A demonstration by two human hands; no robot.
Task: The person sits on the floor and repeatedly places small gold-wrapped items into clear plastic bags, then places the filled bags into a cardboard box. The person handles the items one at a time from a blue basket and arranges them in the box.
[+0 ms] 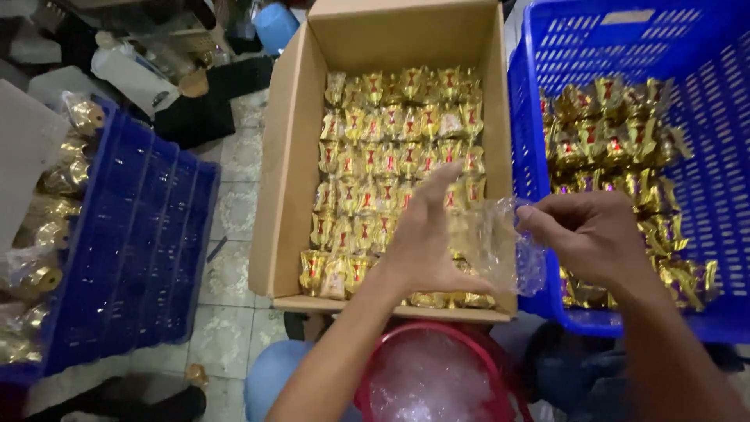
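my right hand (587, 234) pinches the top edge of a clear plastic bag (500, 246) between thumb and fingers, closed tight on the film. my left hand (426, 242) is spread open against the other side of the same bag, fingers pointing up and thumb out toward the film; it seems to be touching the bag's mouth, though the plastic is too see-through for me to tell whether any finger is inside. the bag hangs crumpled between both hands, over the near right corner of the cardboard box (291, 148).

the box sits straight ahead, packed in tidy rows with small gold-wrapped pieces with red marks (391, 141). just to its right, touching its wall, is a blue plastic crate (703, 156) holding a looser heap of the same gold pieces. below my wrists is a red basin (375, 363) with more clear bags in it. well off to the left stands another blue crate (141, 234), with round gold items in clear wrap (55, 195) beside it on the tiled floor (234, 211).
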